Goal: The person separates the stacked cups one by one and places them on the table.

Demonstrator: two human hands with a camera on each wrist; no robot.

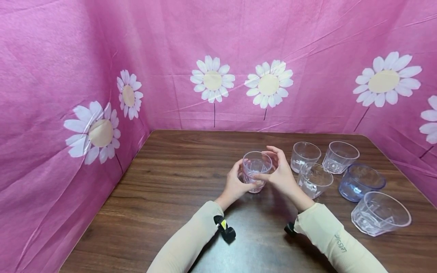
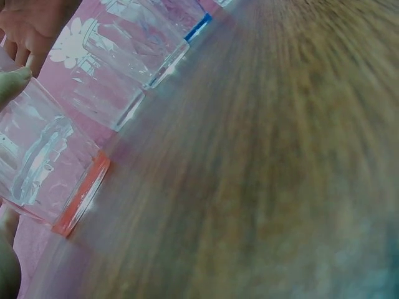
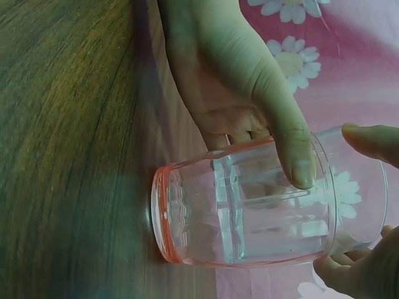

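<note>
In the middle of the table stands a pink-tinted tumbler [image 3: 193,218] with a faceted body and an orange-pink base. A clear tumbler [image 3: 361,187] is nested in it, its upper part projecting above the pink rim. My left hand [image 1: 236,184] grips the pink tumbler low around its side, thumb across the near face. Fingers and thumb of my right hand [image 1: 281,176] hold the clear tumbler near its rim from the right. The pink base sits on the wood in the right wrist view.
Right of my hands stand several upright tumblers: a clear one [image 1: 304,155] at the back, another [image 1: 341,155] beside it, one [image 1: 315,182] close to my right wrist, a blue one [image 1: 362,184], and a wide faceted one [image 1: 379,216] in front. A pink flowered cloth [image 1: 164,76] encloses the wooden table [image 1: 146,212].
</note>
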